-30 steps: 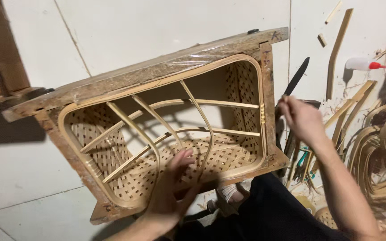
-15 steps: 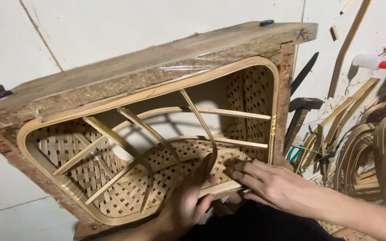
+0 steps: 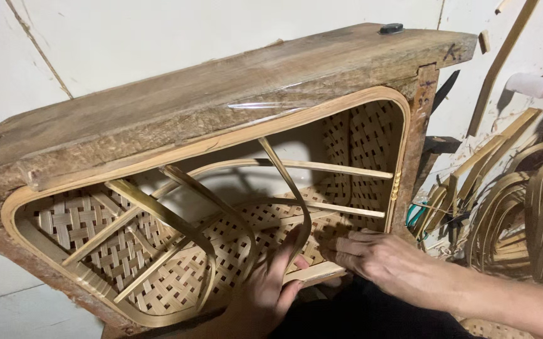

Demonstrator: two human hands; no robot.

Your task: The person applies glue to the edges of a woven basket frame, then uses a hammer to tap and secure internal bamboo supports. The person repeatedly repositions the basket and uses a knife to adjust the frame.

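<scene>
Head view: the left hand (image 3: 270, 290) lies open against the lower rim of the woven bamboo tray (image 3: 158, 276), fingers spread over a curved rib. The right hand (image 3: 381, 260) rests just beside it, fingers flat on the weave, gripping nothing. The tray sits inside a rough wooden mould frame (image 3: 221, 100), tilted up. Bamboo strips (image 3: 516, 213) are heaped at right, below a white glue bottle (image 3: 532, 85).

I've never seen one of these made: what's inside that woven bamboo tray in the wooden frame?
Inside the woven tray run curved bamboo strips and straight crossbars. The left hand and right hand press on its lower rim and cover the weave under them.
</scene>
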